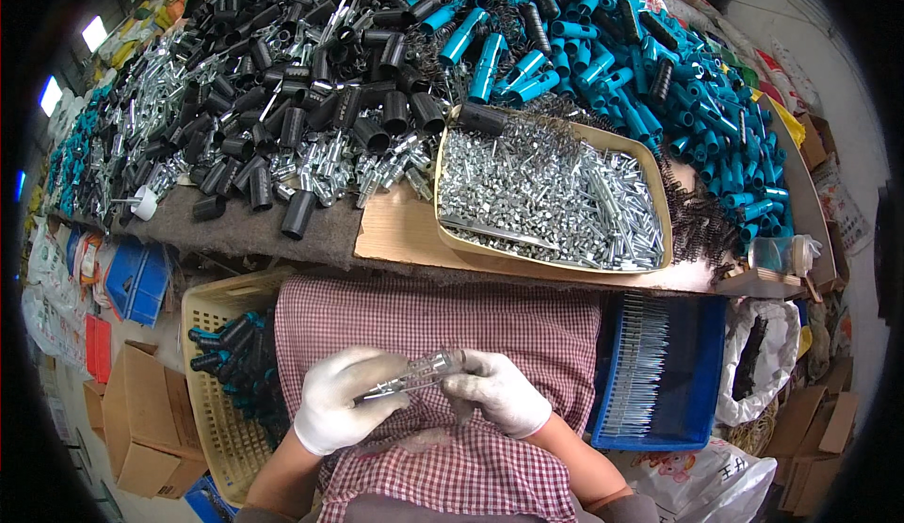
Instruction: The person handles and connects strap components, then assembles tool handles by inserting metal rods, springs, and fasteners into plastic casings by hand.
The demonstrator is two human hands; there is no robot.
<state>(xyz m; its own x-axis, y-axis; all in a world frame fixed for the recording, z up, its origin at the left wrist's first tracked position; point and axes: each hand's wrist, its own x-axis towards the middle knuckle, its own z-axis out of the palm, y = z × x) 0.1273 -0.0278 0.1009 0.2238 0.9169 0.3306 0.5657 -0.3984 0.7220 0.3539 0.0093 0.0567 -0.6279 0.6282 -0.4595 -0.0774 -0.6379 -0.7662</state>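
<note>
My left hand [350, 399], in a white glove, is closed around the lower end of a slim shiny metal part [414, 373]. Its other end is pinched in the fingers of my right hand [501, 395], also gloved. The part looks like a rod with a clear or wire-like section; its exact kind is hard to make out. Both hands meet over my lap, above a red-and-white checked apron [433, 321]. Beyond them, on the table, a cream tray [554, 261] holds many small metal pins and pieces.
Black tubes [298, 214] and metal parts heap up at left, teal plastic housings [488, 66] at right, with dark springs [702, 217] beside them. Below stand a yellow basket [202, 306] of teal-black pieces and a blue bin [697, 372] of metal rods. A cardboard box [141, 419] sits left.
</note>
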